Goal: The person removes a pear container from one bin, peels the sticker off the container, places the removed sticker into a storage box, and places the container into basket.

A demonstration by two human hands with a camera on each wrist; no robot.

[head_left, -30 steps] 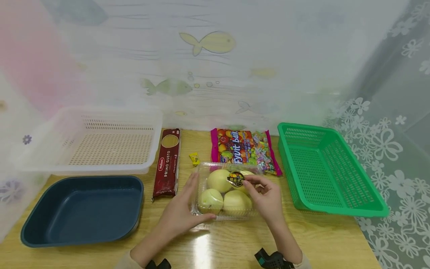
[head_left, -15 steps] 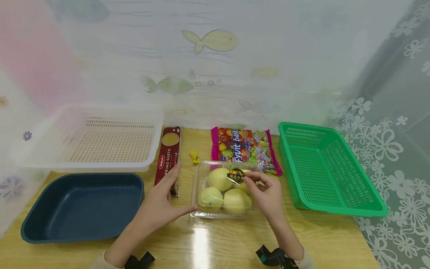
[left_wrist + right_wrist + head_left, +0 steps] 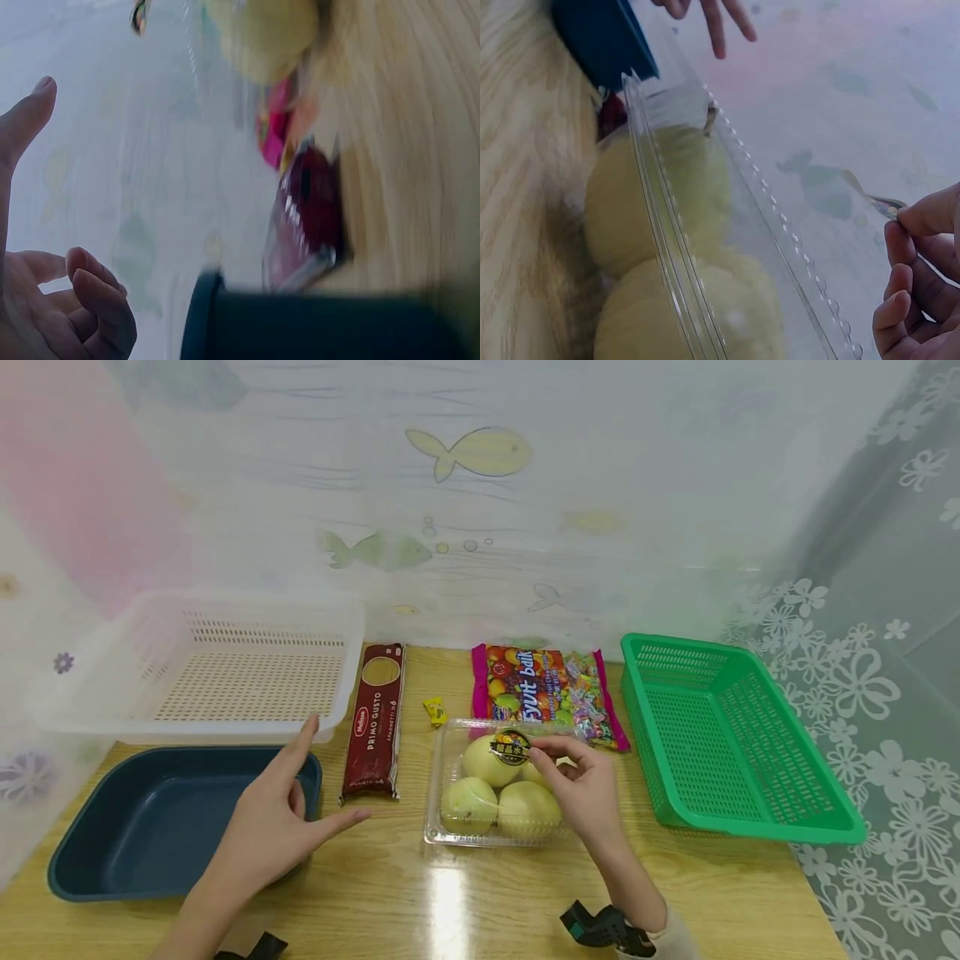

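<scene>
My right hand (image 3: pixel 581 789) pinches the edge of a round black-and-gold sticker (image 3: pixel 510 747) between thumb and forefinger. In the right wrist view the sticker (image 3: pixel 887 205) is seen edge-on, held apart from the lid. Beneath it lies a clear plastic clamshell box (image 3: pixel 450 838) with several pale yellow-green fruits (image 3: pixel 529 810), which look like pears. My left hand (image 3: pixel 273 818) is empty, thumb and fingers spread, above the right side of a dark blue basin (image 3: pixel 180 827).
A white basket (image 3: pixel 247 727) stands behind the basin. Beside it lie a dark red spaghetti packet (image 3: pixel 372 727) and a small yellow wrapped sweet (image 3: pixel 434 712). Behind the box is a bag of fruit sweets (image 3: pixel 543 687). A green basket (image 3: pixel 720 752) stands on the right.
My left hand has let go of the box's left side and moved left, over the basin. My right hand has shifted slightly left with the sticker.
</scene>
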